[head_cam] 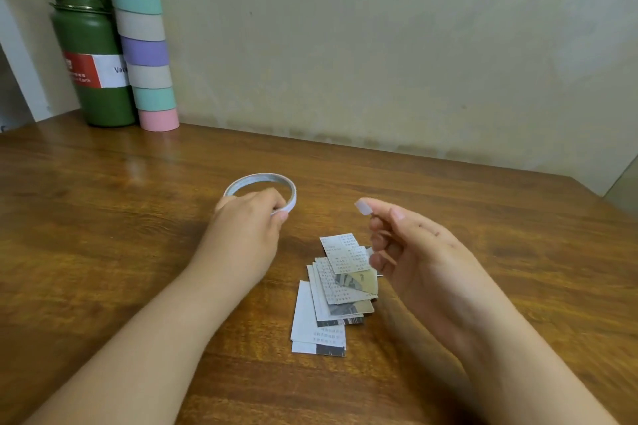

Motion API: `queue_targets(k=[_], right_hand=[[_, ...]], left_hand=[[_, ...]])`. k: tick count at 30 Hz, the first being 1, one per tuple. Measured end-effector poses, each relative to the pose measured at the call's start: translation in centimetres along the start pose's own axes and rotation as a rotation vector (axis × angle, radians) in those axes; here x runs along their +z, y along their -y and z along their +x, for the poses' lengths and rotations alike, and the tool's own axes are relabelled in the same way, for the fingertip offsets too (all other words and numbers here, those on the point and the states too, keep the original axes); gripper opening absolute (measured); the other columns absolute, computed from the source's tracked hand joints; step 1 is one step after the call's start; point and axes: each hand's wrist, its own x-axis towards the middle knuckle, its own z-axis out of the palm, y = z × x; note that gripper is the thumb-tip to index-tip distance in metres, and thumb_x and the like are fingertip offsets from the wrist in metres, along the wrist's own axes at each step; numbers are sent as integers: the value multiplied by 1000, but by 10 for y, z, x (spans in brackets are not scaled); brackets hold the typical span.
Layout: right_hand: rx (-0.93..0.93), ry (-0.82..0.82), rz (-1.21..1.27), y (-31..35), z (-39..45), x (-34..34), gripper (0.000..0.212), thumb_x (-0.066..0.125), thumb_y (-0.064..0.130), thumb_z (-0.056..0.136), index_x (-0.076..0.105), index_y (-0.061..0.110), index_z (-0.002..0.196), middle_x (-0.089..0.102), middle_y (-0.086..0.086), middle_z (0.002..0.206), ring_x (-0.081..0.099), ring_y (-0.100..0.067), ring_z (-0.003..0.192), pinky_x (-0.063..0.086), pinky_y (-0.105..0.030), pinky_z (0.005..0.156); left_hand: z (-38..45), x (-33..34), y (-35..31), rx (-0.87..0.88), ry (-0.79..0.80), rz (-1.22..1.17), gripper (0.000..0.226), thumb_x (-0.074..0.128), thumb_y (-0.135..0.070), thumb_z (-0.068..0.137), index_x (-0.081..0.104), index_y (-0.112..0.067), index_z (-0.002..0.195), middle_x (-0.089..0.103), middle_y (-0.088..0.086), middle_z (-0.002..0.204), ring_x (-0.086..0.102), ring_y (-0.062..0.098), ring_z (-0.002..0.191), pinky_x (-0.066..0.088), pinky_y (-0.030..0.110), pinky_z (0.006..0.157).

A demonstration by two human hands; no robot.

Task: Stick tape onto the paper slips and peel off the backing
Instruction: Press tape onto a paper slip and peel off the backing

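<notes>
A wooden table (103, 217) runs up to a pale wall. In its far left corner, well apart from both hands, stand a dark green vacuum flask (91, 62) with a red and white label and, touching its right side, a tall stack of pastel tape rolls (143, 38) in purple, mint, grey and pink. Nothing lies between the hands and the work; the table around them is bare wood.

The left hand (247, 221) rests on the table with its fingers closed over the near edge of a thin white tape roll (260, 185), thumb at the ring's right side. The ring lies flat, its open centre facing up, most of it showing beyond the knuckles.

The right hand (407, 245) is raised, palm turned left, with thumb and forefinger pinched on a short white tape piece (362, 209). The piece sticks out from the pinch up and to the left, its long axis slanting that way, its free end toward the roll. The other fingers curl loosely below.

Below the pinch and between the two forearms lies a loose pile of printed paper slips (336, 293), fanned and overlapping. Their long axes run roughly from near to far, the upper ones tilted left at the top. The topmost slip's right edge is hidden behind the right hand's curled fingers.
</notes>
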Motion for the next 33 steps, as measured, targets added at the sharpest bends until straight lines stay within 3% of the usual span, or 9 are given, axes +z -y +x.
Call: queue_targets(k=[7, 11, 15, 18, 21, 23, 25, 28, 33], right_hand=[[146, 53, 250, -1, 1, 7, 33, 51, 24, 82, 76, 9, 97, 57, 3, 74, 47, -10, 63, 37, -28, 68], [165, 53, 300, -1, 1, 6, 32, 49, 22, 86, 75, 8, 100, 55, 1, 74, 46, -11, 63, 37, -28, 67], [168, 44, 319, -1, 2, 5, 33, 49, 22, 87, 74, 7, 102, 54, 1, 75, 46, -12, 63, 37, -28, 66], [164, 41, 319, -1, 2, 5, 33, 49, 22, 87, 74, 7, 102, 53, 0, 75, 46, -12, 63, 37, -28, 65], [155, 44, 307, 0, 2, 5, 33, 49, 22, 85, 75, 7, 100, 53, 1, 74, 46, -12, 63, 38, -28, 65], [140, 48, 298, 0, 1, 6, 33, 48, 22, 85, 75, 8, 100, 51, 1, 73, 45, -12, 62, 37, -28, 64], [116, 54, 300, 1, 1, 6, 33, 48, 22, 85, 75, 8, 100, 49, 0, 72, 42, -12, 60, 35, -27, 62], [81, 85, 297, 2, 0, 6, 34, 47, 21, 85, 73, 8, 103, 47, 0, 71, 41, -11, 59, 34, -27, 61], [26, 123, 212, 3, -3, 8, 37, 48, 21, 80, 73, 9, 104, 46, 1, 72, 42, -11, 61, 33, -29, 64]], left_hand=[[5, 6, 16, -117, -20, 175, 18, 49, -20, 96, 64, -12, 100, 58, 0, 95, 43, 11, 81, 32, 22, 70], [7, 9, 26, -195, 61, 286, 19, 53, -20, 94, 68, -11, 101, 52, 6, 105, 48, 23, 104, 38, 27, 76], [10, 13, 30, -252, 139, 342, 19, 54, -24, 94, 70, -13, 98, 55, 6, 107, 50, 26, 109, 41, 30, 83], [12, 12, 28, -263, 124, 347, 25, 58, -26, 92, 64, -15, 114, 60, 4, 109, 53, 24, 108, 43, 33, 87], [8, 9, 26, -207, 63, 318, 49, 62, -26, 89, 48, -19, 134, 53, 3, 120, 46, 23, 116, 36, 36, 97], [4, 4, 15, -165, -40, 134, 39, 63, -25, 87, 57, -22, 125, 52, -2, 109, 48, 17, 106, 38, 29, 91], [-1, -3, -5, -226, -36, -295, 18, 63, -22, 87, 68, -27, 103, 56, -7, 92, 52, 7, 82, 41, 18, 75], [-12, -9, -32, -351, 291, -966, 24, 59, -8, 88, 72, -26, 97, 61, -8, 78, 53, 5, 72, 44, 25, 73], [-16, -11, -41, -399, 495, -1385, 31, 63, -6, 72, 75, -15, 98, 57, -1, 77, 52, 7, 68, 44, 27, 67]])
